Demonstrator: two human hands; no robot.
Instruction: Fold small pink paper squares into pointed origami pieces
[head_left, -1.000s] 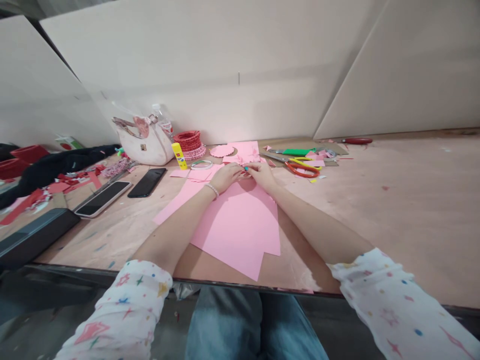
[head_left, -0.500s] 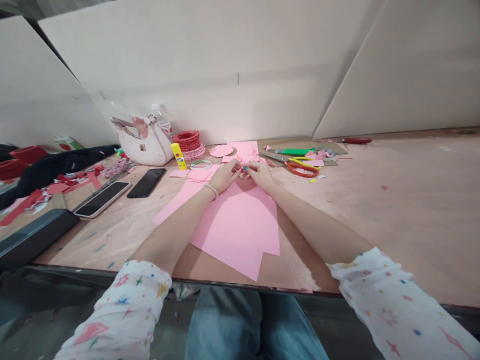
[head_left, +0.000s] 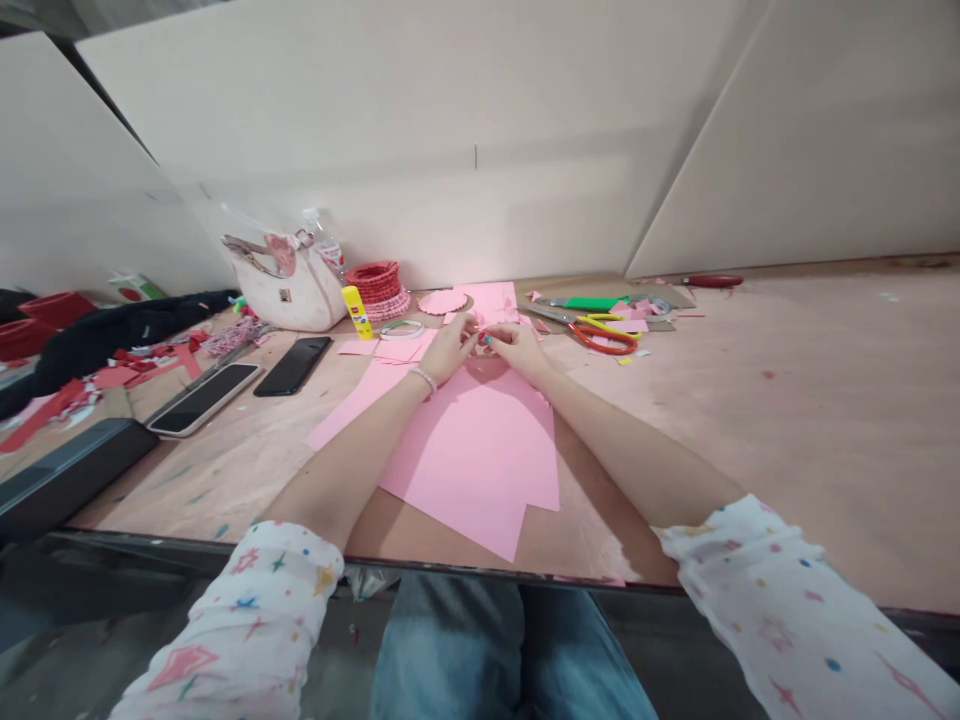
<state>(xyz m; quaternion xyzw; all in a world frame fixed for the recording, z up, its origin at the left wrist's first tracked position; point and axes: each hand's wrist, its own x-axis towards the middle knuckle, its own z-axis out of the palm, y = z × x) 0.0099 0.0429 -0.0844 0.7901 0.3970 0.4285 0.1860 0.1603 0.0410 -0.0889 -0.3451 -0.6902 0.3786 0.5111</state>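
My left hand (head_left: 450,350) and my right hand (head_left: 519,348) meet fingertip to fingertip above the far end of a large pink paper sheet (head_left: 480,450). Both are closed in a pinch, and what lies between the fingers is too small to make out. Smaller pink paper pieces (head_left: 401,347) lie just left of my left hand. Behind the hands is another pink sheet (head_left: 495,295), with a scalloped pink disc (head_left: 442,302) to its left. Orange-handled scissors (head_left: 604,338) rest to the right of my right hand.
A yellow glue stick (head_left: 357,312), red cord coils (head_left: 375,285) and a white handbag (head_left: 289,285) stand at the back left. Two phones (head_left: 292,366) lie nearer left. Green-handled scissors (head_left: 592,303) and a red-handled tool (head_left: 712,282) are at the back right.
The fingertips of both hands have shifted slightly; my right hand's fingers are a little further left. The papers and tools have stayed put.
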